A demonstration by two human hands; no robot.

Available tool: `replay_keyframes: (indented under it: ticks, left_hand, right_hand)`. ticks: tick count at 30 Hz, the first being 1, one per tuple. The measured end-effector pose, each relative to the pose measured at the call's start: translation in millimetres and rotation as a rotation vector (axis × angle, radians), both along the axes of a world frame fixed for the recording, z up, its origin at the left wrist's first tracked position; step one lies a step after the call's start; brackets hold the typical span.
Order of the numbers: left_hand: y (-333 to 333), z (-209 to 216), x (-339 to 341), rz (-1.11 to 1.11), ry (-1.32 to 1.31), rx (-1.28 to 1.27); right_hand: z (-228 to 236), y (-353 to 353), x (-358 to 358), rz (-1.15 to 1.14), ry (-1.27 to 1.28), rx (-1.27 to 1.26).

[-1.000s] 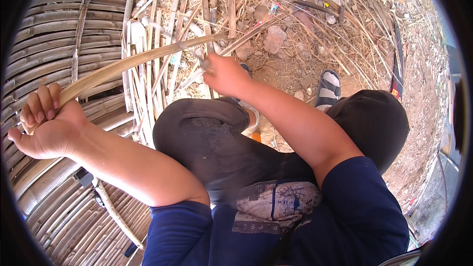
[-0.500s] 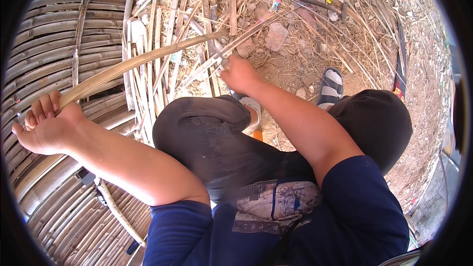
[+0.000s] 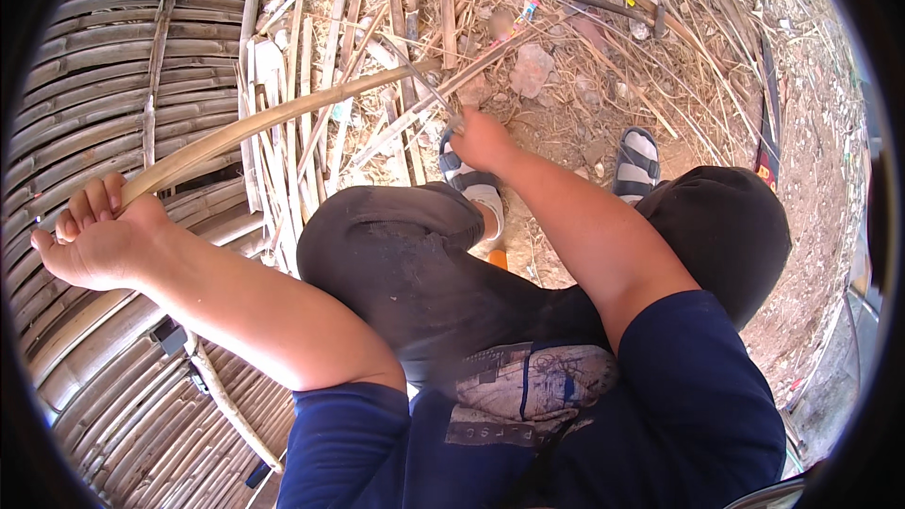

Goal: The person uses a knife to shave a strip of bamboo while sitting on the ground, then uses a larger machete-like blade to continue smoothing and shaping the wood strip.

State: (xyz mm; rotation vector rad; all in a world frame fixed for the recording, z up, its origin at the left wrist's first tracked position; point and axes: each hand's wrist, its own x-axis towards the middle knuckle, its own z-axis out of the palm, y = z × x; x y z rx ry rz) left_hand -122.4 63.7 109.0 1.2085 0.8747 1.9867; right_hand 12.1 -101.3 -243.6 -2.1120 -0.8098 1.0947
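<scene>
Here my left hand (image 3: 99, 245) was closed around the near end of a long bamboo strip (image 3: 283, 113), the fingers (image 3: 90, 207) curled over it and the thumb underneath. The strip ran from this hand up and to the right in a soft curve, over the loose cut sticks (image 3: 302, 66) on the ground, and its far end reached the place just above my right hand (image 3: 481, 137). The right hand was stretched forward past my knee, and it was closed on something thin, maybe the handle of a blade (image 3: 424, 85) that touched the strip near its far end; I could not tell exactly what it pinched, because the back of the hand covered it.

On my left lay a woven bamboo panel (image 3: 85, 85), made from many flat slats side by side, and my left hand was over it. My legs were in dark trousers (image 3: 405, 264), folded in front of me. Two striped sandals (image 3: 639, 162) were on the dry earth, one just under my right hand and the other more to the right. A pale stone (image 3: 533, 69) lay among the dry stalks, beyond the right hand.
</scene>
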Motion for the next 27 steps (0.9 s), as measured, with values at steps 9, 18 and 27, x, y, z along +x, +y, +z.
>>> replay_keyframes:
  ticks: [9,18,27]
  left_hand:
    - [-3.2,0.1,0.4,-0.089,0.028,0.018]
    - [7.9,-0.6,-9.3,-0.064,-0.006,-0.006]
    - [2.2,-0.4,-1.3,-0.119,0.020,0.018]
  right_hand:
    - [77.7,25.1,-27.2,0.189,0.045,0.548]
    - [-37.6,-16.1,-4.3,-0.044,0.024,0.021]
    - [67.6,20.1,-28.3,0.193,0.031,0.427]
